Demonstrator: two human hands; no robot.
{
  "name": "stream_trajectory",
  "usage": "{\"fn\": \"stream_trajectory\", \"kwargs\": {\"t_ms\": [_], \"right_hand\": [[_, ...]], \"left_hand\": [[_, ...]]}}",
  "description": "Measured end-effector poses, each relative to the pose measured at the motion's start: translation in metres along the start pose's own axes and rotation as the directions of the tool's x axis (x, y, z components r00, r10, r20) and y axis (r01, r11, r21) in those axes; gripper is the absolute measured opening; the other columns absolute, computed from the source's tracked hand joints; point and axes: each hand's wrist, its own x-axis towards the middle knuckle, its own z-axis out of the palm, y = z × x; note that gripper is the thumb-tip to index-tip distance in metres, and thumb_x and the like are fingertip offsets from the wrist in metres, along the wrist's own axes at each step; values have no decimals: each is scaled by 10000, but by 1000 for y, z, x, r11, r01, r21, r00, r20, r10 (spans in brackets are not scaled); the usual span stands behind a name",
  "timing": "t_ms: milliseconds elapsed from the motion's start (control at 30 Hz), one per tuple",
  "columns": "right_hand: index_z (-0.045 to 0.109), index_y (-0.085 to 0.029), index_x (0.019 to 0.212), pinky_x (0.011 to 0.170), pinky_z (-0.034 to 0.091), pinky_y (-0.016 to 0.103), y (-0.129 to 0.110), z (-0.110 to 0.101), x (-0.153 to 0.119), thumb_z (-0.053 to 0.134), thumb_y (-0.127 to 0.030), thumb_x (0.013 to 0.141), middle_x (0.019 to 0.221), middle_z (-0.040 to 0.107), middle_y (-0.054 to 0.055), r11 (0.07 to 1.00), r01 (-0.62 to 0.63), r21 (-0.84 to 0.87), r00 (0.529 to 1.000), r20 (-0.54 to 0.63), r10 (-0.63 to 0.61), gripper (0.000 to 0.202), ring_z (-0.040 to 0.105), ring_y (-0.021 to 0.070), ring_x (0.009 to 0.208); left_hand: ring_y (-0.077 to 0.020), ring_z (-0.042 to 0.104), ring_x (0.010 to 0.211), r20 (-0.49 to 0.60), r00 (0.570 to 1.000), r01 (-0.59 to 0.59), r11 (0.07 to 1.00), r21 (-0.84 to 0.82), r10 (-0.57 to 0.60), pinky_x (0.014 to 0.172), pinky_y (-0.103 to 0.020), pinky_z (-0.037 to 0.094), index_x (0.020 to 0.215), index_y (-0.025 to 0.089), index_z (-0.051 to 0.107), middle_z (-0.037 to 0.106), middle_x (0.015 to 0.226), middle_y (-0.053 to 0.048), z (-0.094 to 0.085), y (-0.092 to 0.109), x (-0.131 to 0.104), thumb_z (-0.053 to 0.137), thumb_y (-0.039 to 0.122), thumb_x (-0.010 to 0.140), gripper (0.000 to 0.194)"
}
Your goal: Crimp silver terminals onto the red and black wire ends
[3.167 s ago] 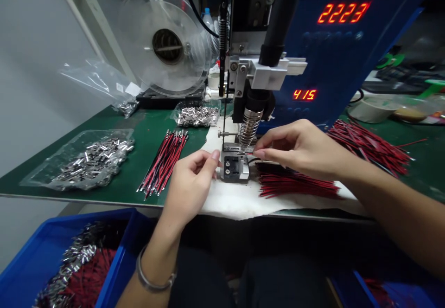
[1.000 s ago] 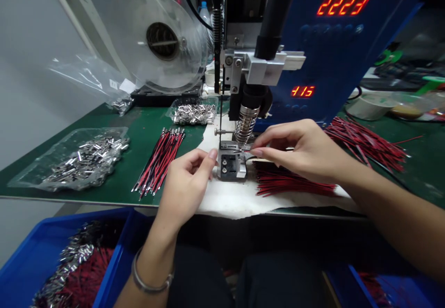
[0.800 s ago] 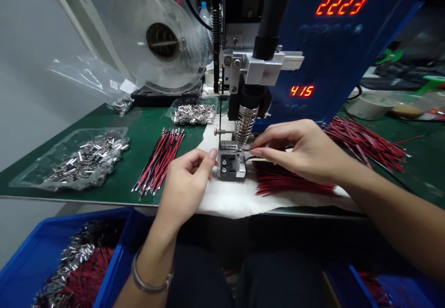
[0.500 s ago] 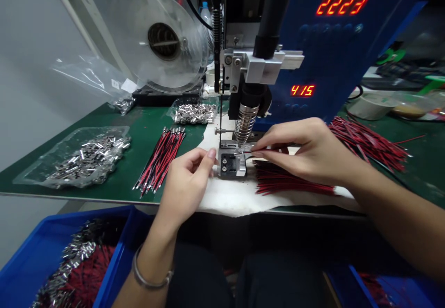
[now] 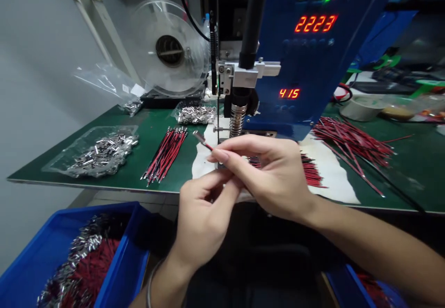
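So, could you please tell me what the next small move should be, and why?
Probably lay the held wire with the red-and-black bundle on the left: the right hand pinches it, and its far end bears a metal cap, as the bundle's wires seem to.

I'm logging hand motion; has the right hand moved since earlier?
Yes, leftward: the right hand now reaches left of the metal spring; earlier, it stayed right.

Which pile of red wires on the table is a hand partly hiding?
The middle pile, on the white sheet: the right hand blocks part of it. The left pile and right pile aren't behind either hand.
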Motion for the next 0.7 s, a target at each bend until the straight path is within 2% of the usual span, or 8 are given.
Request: {"fn": "stream_trajectory", "kwargs": {"t_ms": [100, 167, 233, 267, 333, 400, 533, 700], "right_hand": [[735, -189, 930, 597, 515, 224, 8, -17, 0, 628, -331, 866, 873, 745, 13, 990, -9, -140, 996, 90, 22, 189, 668, 122, 670], [735, -193, 922, 537, 474, 228, 14, -41, 0, 613, -336, 871, 839, 738, 10, 942, 0, -334, 990, 136, 48, 195, 631, 108, 588], [737, -191, 905, 542, 449, 252, 21, -67, 0, 610, -323, 860, 784, 726, 14, 837, 32, -546, 973, 210, 100, 188, 613, 125, 584], [740, -199, 886, 563, 446, 268, 25, -80, 0, 617, -337, 848, 782, 722, 18, 776, 46, -630, 957, 251, 147, 189, 618, 144, 615], [738, -233, 910, 647, 459, 297, 33, -99, 1, 576, -384, 868, 885, 718, 21, 709, 97, -699, 901, 364, 235, 226, 637, 174, 733], [733, -240, 966, 705, 465, 318, 39, -109, 2, 556, -417, 875, 947, 703, 36, 684, 131, -718, 851, 435, 294, 266, 635, 193, 803], [743, -220, 950, 738, 468, 314, 43, -111, 3, 545, -385, 875, 940, 694, 49, 693, 148, -706, 799, 498, 337, 268, 636, 191, 821], [757, -220, 877, 717, 474, 306, 44, -105, 3, 548, -318, 858, 900, 704, 37, 671, 174, -721, 811, 491, 319, 232, 640, 182, 768]], "left_hand": [[-123, 525, 592, -56, 998, -4, 972, 237, 18, 560, -233, 394, 713, 197, 644, 582, 627, 10, -33, -1, 12, 525, 356, 893, 268], [-127, 457, 543, -108, 993, 24, 863, 505, 36, 519, -253, 331, 636, 200, 578, 506, 556, 15, -60, 0, 29, 507, 405, 886, 331], [-147, 419, 522, -82, 996, 49, 646, 762, 22, 510, -281, 275, 571, 200, 508, 460, 516, 2, -83, 1, 50, 464, 448, 881, 399], [-165, 437, 542, -53, 999, 47, 517, 855, -2, 524, -290, 273, 587, 209, 527, 500, 546, -11, -92, 1, 60, 446, 453, 875, 387], [-219, 502, 597, -29, 997, 48, 296, 954, -69, 546, -310, 296, 634, 231, 593, 589, 640, -51, -103, 0, 80, 414, 480, 859, 380], [-285, 558, 663, -33, 990, 54, 153, 987, -135, 585, -348, 356, 689, 244, 649, 639, 714, -99, -106, -3, 95, 395, 513, 841, 400], [-363, 608, 764, -29, 977, 42, 55, 998, -212, 654, -427, 423, 711, 247, 679, 671, 772, -142, -105, -12, 106, 381, 568, 818, 451], [-373, 614, 767, -17, 974, 27, 45, 999, -225, 616, -420, 419, 691, 245, 663, 668, 767, -146, -107, -21, 106, 347, 639, 810, 519]]}}
